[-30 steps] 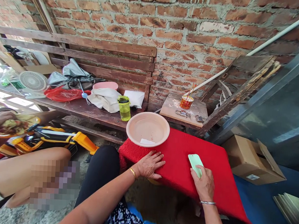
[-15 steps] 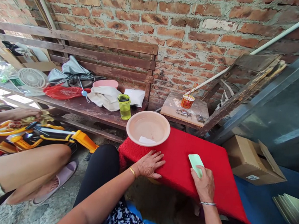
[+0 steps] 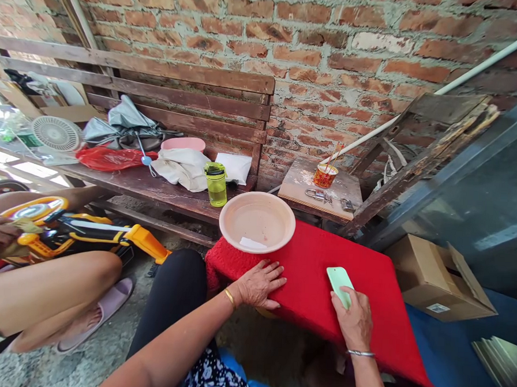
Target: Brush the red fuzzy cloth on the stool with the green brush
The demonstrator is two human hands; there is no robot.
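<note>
- Rough brick wall (image 3: 301, 34) runs behind your workspace, and before you stands a red-covered desk (image 3: 303, 282).
- On that desk, toward its right side, you have a pale green slab (image 3: 339, 282), phone-like in shape; its exact kind is hard to tell.
- Your right hand (image 3: 356, 319) has hold of its near end, thumb along the left edge and fingers over the top.
- Its long axis slants away from you and a little leftward, so the uncovered far end points out beyond your fingers.
- Your left hand (image 3: 258, 285) lies palm down with fingers spread, grasping nothing, near the desk's front edge; the slab is to its right, well apart, making the right hand clearly the nearer.
- Just beyond your left hand sits a pale basin (image 3: 290, 227).
- No brand or writing shows on the slab; a white label (image 3: 438, 308) on the cardboard box (image 3: 423, 277) at right is too small to read.
</note>
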